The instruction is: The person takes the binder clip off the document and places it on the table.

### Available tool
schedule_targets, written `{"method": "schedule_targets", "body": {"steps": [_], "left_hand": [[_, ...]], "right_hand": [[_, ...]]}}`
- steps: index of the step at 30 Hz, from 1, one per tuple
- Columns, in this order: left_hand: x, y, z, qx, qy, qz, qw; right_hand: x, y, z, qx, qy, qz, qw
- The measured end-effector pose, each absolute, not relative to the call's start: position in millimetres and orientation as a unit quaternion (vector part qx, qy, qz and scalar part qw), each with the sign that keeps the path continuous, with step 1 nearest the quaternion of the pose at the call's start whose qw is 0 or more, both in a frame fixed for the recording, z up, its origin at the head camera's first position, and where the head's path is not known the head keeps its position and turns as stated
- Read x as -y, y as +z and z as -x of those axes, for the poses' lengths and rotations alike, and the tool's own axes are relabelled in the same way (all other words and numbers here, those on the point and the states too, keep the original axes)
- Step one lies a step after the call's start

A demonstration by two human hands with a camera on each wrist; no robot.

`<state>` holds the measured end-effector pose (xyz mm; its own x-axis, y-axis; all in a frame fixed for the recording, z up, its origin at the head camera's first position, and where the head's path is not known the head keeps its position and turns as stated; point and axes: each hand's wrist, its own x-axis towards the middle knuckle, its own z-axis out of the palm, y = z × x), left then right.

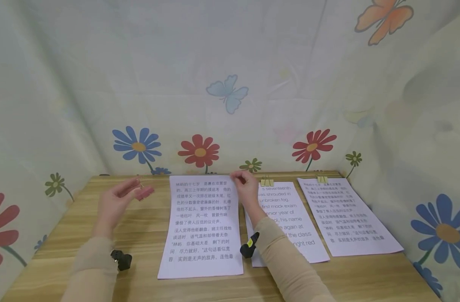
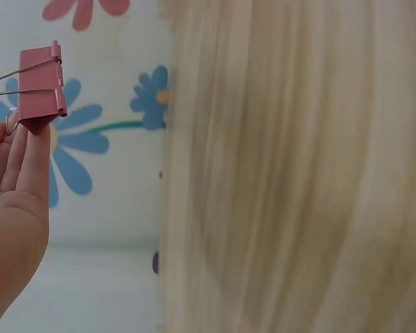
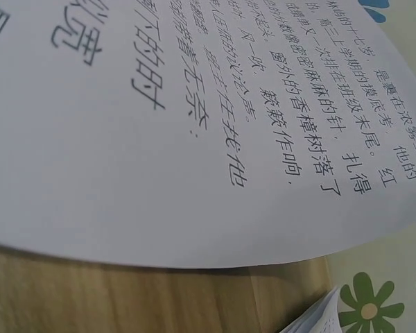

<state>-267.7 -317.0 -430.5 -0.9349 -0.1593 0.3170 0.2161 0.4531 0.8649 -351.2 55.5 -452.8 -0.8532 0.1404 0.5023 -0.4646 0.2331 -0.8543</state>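
**Pink clip held left of the unclipped sheet's top edge**

The left hand point(image 1: 118, 200) holds a pink binder clip point(image 1: 144, 193) at its fingertips, the fingers nearly straight with the thumb closing on the clip's wire handles; in the left wrist view the pink binder clip point(image 2: 40, 87) sits above the fingers point(image 2: 17, 156); whether its mouth is pressed open I cannot tell. The right hand point(image 1: 246, 188) has its fingers curled, pinching the top right corner of the middle sheet point(image 1: 201, 226), which lies on the wooden table point(image 1: 139, 235) with its long axis running 12 to 6 o'clock; the right wrist view shows the sheet's point(image 3: 194, 139) edge lifted off the wood.

The relation that counts: the sheet's top edge lies at about 3 o'clock from the clip, near but apart, so the left hand is the nearer one to the top left corner; the top edge itself runs 9 to 3 o'clock.

At 3 o'clock of this sheet lie two further sheets, each already bearing a gold clip point(image 1: 267, 182) at its top; the right forearm crosses the nearer one.
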Motion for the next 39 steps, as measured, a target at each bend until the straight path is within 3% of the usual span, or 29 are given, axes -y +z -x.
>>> {"method": "schedule_targets", "body": {"steps": [8,16,39], "left_hand": [[351.2,-441.9,253.7,0.853,-0.494,-0.012,0.165],[377.7,-448.2,239.3,0.876,-0.468,-0.055,0.100],[431.3,-467.8,227.5,0.863,-0.498,-0.071,0.055]], "right_hand": [[-54.4,-455.6,351.1,0.752,0.606,-0.098,0.239],[-52.0,-458.0,349.6,0.752,0.611,-0.092,0.228],[-38.9,-462.0,352.1,0.759,0.609,-0.092,0.212]]}}
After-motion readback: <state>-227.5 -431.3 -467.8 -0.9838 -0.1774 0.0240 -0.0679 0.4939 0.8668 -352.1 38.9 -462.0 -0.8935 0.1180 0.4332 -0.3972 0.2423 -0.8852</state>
